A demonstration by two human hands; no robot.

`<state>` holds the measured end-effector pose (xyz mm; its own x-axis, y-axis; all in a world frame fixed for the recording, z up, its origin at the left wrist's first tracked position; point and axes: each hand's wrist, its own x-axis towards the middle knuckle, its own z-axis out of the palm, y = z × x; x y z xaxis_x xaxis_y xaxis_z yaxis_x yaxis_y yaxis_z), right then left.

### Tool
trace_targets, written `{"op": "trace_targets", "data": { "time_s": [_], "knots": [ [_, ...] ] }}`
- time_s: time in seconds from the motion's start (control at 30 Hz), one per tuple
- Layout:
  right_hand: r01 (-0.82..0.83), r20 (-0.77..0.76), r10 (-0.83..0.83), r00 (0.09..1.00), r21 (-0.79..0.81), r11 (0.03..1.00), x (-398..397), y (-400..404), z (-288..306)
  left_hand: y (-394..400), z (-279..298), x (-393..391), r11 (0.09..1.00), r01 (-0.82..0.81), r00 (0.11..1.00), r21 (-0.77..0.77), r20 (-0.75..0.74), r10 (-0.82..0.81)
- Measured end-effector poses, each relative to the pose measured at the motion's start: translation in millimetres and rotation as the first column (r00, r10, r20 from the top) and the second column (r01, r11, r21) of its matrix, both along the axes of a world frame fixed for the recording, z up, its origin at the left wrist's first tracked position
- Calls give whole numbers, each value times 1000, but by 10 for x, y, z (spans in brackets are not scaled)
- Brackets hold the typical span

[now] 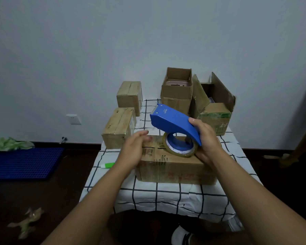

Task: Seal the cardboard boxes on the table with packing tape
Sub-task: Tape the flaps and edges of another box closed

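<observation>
A closed cardboard box (175, 167) lies in front of me on the table with the checked cloth (166, 197). My right hand (206, 140) grips a blue tape dispenser (173, 122) holding a roll of clear tape (180, 149), tilted above the box's top, its blade end pointing up and away. My left hand (135, 147) rests flat on the box's left top edge, fingers apart, holding nothing. Two taped boxes, one nearer (118, 128) and one farther (129, 96), stand at the back left. Two open boxes, a tall one (177, 91) and a wider one (214, 106), stand at the back right.
A green-capped white tube (108, 165) lies on the cloth left of my left wrist. On the dark floor to the left are a blue grid mat (23, 163), green plastic (9, 144) and crumpled tape scraps (28, 221). A wooden leg (300, 144) stands at the right.
</observation>
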<state>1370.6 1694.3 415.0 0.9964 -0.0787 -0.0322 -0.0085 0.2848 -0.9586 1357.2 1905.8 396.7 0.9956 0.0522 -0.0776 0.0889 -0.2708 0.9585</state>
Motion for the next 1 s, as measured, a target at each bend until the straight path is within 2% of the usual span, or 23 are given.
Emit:
{"op": "trace_targets", "data": {
  "time_s": [0.1,0.2,0.4,0.47,0.6,0.73,1.0],
  "knots": [
    [-33,9,34,999,-15,999,-4,3,-18,4,207,143,998,14,999,-57,-50,-17],
    [-44,2,44,999,-8,999,-11,2,-8,-22,327,246,978,38,984,-205,-162,-73],
    [-42,14,43,999,-56,998,26,-11,-5,85,339,385,961,22,974,-274,-210,-82],
    [-65,32,68,997,-92,994,39,-10,15,124,377,407,962,30,970,-271,-225,-93],
    [-105,61,117,991,-174,979,61,8,115,168,431,443,986,-32,978,-163,-209,-3],
    [-107,78,141,987,-339,935,154,-43,269,173,392,380,993,-35,974,-117,-226,8],
    [-148,18,182,983,-505,850,84,-299,439,273,345,337,980,-122,980,-157,-178,93]
  ]
}}
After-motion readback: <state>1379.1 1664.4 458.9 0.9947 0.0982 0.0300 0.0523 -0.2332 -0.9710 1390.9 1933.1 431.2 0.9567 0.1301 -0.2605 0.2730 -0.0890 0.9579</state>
